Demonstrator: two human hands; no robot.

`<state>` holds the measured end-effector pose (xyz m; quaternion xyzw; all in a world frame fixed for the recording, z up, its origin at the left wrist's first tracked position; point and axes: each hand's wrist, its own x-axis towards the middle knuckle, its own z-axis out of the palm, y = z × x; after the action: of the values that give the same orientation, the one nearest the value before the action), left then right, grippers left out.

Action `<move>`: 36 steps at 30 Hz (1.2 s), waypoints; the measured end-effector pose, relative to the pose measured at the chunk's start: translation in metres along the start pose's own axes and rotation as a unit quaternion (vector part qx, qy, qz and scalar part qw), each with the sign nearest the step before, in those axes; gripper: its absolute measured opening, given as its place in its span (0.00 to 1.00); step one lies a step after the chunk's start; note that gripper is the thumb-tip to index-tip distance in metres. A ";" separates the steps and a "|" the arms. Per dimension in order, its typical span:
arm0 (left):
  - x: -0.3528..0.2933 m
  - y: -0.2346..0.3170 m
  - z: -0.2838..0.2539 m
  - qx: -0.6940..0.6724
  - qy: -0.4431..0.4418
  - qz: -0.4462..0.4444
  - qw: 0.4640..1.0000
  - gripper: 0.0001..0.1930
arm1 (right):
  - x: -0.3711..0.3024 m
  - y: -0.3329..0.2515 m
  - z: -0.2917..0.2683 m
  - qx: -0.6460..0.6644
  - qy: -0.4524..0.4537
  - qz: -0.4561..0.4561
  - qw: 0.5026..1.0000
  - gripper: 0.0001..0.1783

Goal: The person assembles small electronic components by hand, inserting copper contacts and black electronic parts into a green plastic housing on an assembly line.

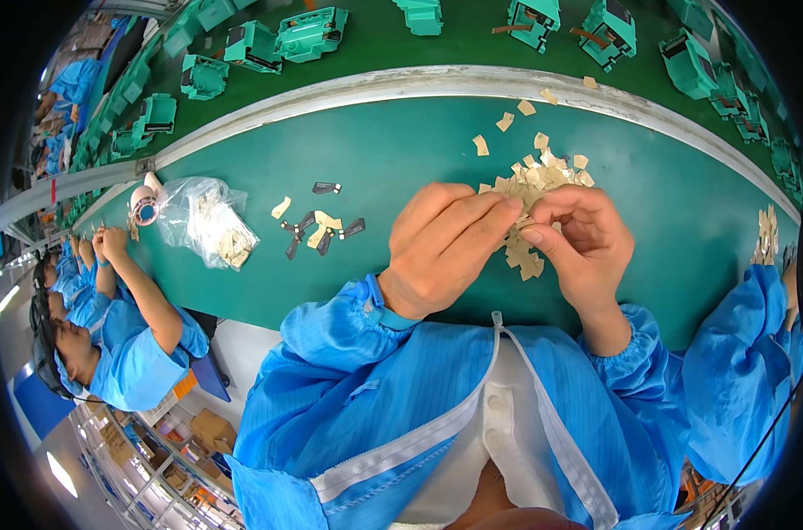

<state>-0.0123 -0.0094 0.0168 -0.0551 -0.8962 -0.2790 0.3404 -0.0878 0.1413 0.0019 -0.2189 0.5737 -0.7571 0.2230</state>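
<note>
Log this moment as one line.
left hand, right hand: fingertips close together | grip contents: unclear | nearby: pile of cream pieces | leftward: clear plastic bag, black tabs

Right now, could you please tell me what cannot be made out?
In the head view:
Whatever the left hand or right hand may hold: mostly hidden by fingers.
Pile of cream pieces: partly covered by both hands.
Clear bag: contents blurred by creased plastic.
Co-worker at right: cut off by the dark rim.
</note>
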 end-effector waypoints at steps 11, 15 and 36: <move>-0.001 0.006 0.004 -0.108 0.000 -0.056 0.993 0.12 | 0.005 -0.002 -0.011 -0.353 -0.043 -0.333 0.873 0.13; 0.000 0.004 -0.001 -0.125 -0.028 -0.131 0.983 0.11 | 0.009 0.004 -0.015 -0.312 -0.028 -0.413 0.855 0.15; 0.000 -0.001 0.003 -0.071 0.007 -0.021 0.997 0.14 | 0.013 -0.001 -0.008 -0.321 -0.064 -0.287 0.900 0.13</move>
<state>-0.0139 -0.0085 0.0143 -0.0585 -0.8728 -0.3494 0.3358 -0.1025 0.1399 0.0016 -0.4821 0.6824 -0.5472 -0.0499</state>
